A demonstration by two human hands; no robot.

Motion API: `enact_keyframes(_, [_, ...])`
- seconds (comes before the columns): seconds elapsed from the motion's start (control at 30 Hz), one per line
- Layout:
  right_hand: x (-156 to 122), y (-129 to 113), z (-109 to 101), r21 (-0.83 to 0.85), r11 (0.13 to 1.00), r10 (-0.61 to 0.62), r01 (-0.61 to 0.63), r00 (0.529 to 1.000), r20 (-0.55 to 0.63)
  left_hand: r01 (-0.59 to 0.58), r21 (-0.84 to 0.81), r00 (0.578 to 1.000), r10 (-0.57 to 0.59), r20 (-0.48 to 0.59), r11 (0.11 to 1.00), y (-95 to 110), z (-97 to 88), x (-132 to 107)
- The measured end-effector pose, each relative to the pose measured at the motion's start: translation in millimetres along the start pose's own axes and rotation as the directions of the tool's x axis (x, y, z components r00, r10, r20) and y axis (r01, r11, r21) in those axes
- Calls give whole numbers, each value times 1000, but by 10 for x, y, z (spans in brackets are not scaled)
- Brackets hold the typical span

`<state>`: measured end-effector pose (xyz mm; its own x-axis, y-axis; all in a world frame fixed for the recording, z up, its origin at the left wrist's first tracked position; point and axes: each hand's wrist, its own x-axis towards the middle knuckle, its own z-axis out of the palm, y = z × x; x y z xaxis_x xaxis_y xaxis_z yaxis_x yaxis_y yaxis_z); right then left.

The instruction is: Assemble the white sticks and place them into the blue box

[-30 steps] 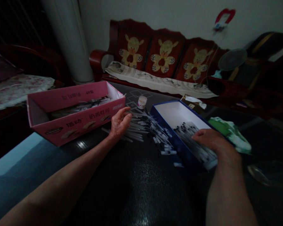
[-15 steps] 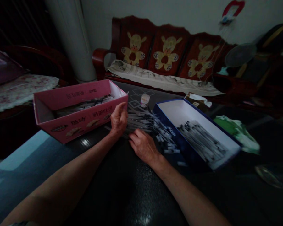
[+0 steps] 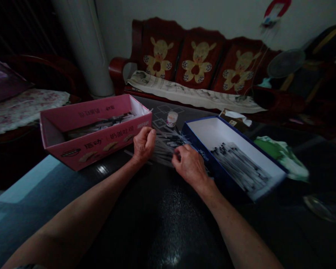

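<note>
My left hand [image 3: 145,145] is closed beside the near right corner of a pink cardboard box [image 3: 95,147], thumb up against the curled fingers. What it holds, if anything, is hidden. My right hand [image 3: 190,163] has its fingers curled together at the edge of a loose pile of thin pale sticks [image 3: 165,149], some with dark parts, between the two boxes. Whatever lies in those fingers is too small to make out. Similar sticks with dark ends [image 3: 238,164] lie side by side in a blue box with a white inside [image 3: 204,129]. More thin pieces are in the pink box.
A small round tub [image 3: 172,119] stands behind the pile on the dark table [image 3: 145,224]. A tissue box [image 3: 233,121] sits behind the blue box, and a green-white plastic bag [image 3: 282,157] lies to its right. A wooden sofa [image 3: 182,41] is beyond the table.
My right hand has moved right, away from the left hand and closer to the blue box. The left hand's fingers have curled in more, and it has shifted slightly.
</note>
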<state>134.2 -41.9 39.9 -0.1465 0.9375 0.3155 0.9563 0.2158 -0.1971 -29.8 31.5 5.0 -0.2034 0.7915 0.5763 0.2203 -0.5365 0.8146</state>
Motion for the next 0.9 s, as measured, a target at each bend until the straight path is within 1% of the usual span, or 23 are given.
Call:
enact_keyframes(0.07, [56, 112, -74, 49, 997, 61, -57, 995, -73, 38, 0, 998, -38, 41, 999, 3, -4, -14])
enact_keyframes(0.13, [85, 160, -89, 132, 989, 89, -70, 985, -145, 128, -36, 984, -122, 133, 991, 7, 8, -20])
enact_keyframes(0.2, [84, 129, -45, 228, 973, 80, -36, 979, -186, 244, -91, 943, -214, 253, 965, 18, 32, -17])
enact_keyframes(0.27, [65, 49, 27, 305, 952, 46, 11, 983, -177, 339, -179, 905, -268, 331, 923, 30, 57, -5])
enact_keyframes(0.33, [50, -15, 85, 371, 927, -9, 60, 990, -138, 435, -301, 875, -320, 364, 848, 36, 71, 18])
enact_keyframes(0.4, [59, 2, 104, 435, 894, -65, 107, 992, -110, 544, -401, 827, -390, 404, 737, 38, 69, 51])
enact_keyframes(0.47, [94, 128, 87, 466, 876, -72, 125, 989, -131, 625, -447, 775, -444, 449, 640, 39, 56, 86])
enact_keyframes(0.5, [119, 222, 73, 455, 883, -42, 113, 986, -164, 647, -448, 758, -455, 467, 617, 41, 49, 99])
enact_keyframes(0.53, [144, 326, 61, 426, 901, -2, 89, 980, -199, 654, -440, 751, -456, 477, 615, 43, 42, 107])
enact_keyframes(0.6, [189, 522, 50, 338, 941, 73, 17, 965, -252, 628, -405, 764, -429, 482, 664, 47, 37, 107])
enact_keyframes(0.67, [209, 646, 61, 260, 965, 92, -23, 962, -256, 549, -349, 803, -363, 473, 759, 44, 43, 88])
enact_keyframes(0.7, [209, 670, 71, 220, 975, 85, -32, 967, -239, 496, -317, 822, -320, 471, 809, 38, 48, 74])
enact_keyframes(0.8, [178, 627, 95, 81, 995, 61, -51, 990, -128, 335, -218, 846, -190, 499, 917, 1, 65, 31])
enact_keyframes(0.9, [135, 525, 85, -64, 995, 75, -75, 997, 1, 152, -104, 865, -82, 494, 983, -44, 67, -7])
